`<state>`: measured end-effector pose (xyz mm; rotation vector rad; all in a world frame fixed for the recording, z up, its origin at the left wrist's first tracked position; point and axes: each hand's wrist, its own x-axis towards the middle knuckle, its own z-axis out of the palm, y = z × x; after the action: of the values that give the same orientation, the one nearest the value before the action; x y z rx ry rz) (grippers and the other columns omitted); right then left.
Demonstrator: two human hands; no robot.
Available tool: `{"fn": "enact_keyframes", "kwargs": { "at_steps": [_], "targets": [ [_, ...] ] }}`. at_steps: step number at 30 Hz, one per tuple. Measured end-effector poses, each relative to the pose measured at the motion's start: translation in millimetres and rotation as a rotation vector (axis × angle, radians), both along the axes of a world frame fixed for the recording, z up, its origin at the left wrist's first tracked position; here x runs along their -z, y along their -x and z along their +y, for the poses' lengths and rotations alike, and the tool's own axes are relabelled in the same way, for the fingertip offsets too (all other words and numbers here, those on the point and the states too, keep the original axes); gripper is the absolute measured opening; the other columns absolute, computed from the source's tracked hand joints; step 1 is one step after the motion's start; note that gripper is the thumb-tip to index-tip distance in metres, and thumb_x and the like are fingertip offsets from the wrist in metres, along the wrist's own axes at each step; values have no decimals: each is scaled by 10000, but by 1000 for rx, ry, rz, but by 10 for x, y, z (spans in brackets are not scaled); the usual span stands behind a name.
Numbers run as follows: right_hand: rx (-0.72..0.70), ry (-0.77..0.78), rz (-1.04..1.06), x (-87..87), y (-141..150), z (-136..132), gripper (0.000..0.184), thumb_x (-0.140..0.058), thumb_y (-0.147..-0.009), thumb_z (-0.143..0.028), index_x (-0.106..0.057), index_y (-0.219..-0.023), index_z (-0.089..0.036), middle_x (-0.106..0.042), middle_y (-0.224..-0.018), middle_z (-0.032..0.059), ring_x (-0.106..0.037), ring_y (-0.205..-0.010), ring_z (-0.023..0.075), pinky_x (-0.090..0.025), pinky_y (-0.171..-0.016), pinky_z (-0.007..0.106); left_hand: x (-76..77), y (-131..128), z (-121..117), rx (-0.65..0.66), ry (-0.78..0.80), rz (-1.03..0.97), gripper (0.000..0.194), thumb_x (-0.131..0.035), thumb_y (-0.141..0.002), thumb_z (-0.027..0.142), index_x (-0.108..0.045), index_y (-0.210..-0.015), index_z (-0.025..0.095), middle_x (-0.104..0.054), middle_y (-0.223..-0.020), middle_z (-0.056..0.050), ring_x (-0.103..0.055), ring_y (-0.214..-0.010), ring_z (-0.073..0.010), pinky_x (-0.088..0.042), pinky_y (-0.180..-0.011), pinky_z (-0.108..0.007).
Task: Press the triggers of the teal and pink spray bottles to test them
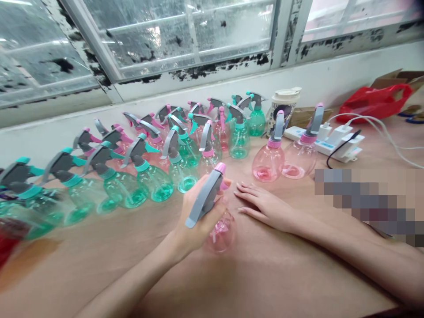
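Observation:
My left hand [195,216] is wrapped round the neck of a pink spray bottle [221,234] with a grey and pink trigger head. The bottle is upright, on or just above the table; I cannot tell which. Part of its trigger is hidden by my fingers. My right hand [265,205] lies palm down on the table, fingers stretched out, just right of that bottle and holding nothing. Beyond it stand two more pink spray bottles, one nearer [268,163] and one to its right [300,159]. Several green spray bottles [155,181] line up to the left.
More pink and green bottles stand in rows along the wall below the window [192,39]. A patterned lidded cup [283,108], a white power strip [341,145] with cables, and a red plastic bag [371,104] are at the back right. A blurred, pixelated object lies at right.

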<state>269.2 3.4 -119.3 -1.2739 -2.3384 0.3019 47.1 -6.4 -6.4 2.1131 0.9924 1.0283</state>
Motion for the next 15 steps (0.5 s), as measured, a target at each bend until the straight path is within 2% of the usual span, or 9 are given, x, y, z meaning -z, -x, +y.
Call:
{"fn": "enact_keyframes", "kwargs": {
  "at_steps": [3,6,9,12,13,15],
  "targets": [
    [-3,0,-22,0,-1,7,561,-428,-989,-489,-522,-1398,-117,-465,-1480,162,-380,-1405,315,-348,-1138,529,-9,-25,0,25,-26,3,222,-496,-871,230,-640,-1040,229,-710,-904,-37,-685,-859,-215,-548,-807,-346],
    [-7,-9,-22,7,-1,14,563,-436,-986,-491,-527,-1393,-114,-466,-1479,164,-378,-1407,310,-340,-1145,521,17,-31,19,41,-38,-22,331,-528,-837,207,-618,-1154,230,-719,-1007,-48,-693,-890,-218,-542,-866,-367],
    [-6,-13,-18,7,0,16,559,-442,-984,-490,-532,-1389,-114,-470,-1475,167,-382,-1404,308,-339,-1146,516,50,-35,30,31,8,-53,399,-557,-821,190,-594,-1217,230,-729,-1025,-46,-706,-824,-200,-566,-828,-349],
    [-3,-10,-18,-2,1,15,562,-441,-984,-493,-528,-1392,-116,-468,-1475,166,-384,-1402,310,-342,-1145,519,68,-37,37,59,92,-36,421,-546,-832,188,-578,-1250,233,-733,-1038,-46,-697,-678,-164,-590,-657,-300],
    [-5,-9,-18,-5,1,14,566,-438,-984,-496,-527,-1393,-115,-469,-1474,166,-385,-1402,310,-340,-1145,520,73,-35,42,68,105,-27,423,-546,-835,187,-576,-1254,236,-734,-1041,-44,-696,-657,-157,-594,-645,-297],
    [-8,-4,-15,-9,2,12,574,-433,-985,-499,-523,-1396,-109,-467,-1475,169,-385,-1402,310,-337,-1148,520,84,-26,62,73,75,-13,429,-570,-824,181,-580,-1250,237,-734,-1044,-43,-715,-711,-169,-605,-725,-322]
  ]
}}
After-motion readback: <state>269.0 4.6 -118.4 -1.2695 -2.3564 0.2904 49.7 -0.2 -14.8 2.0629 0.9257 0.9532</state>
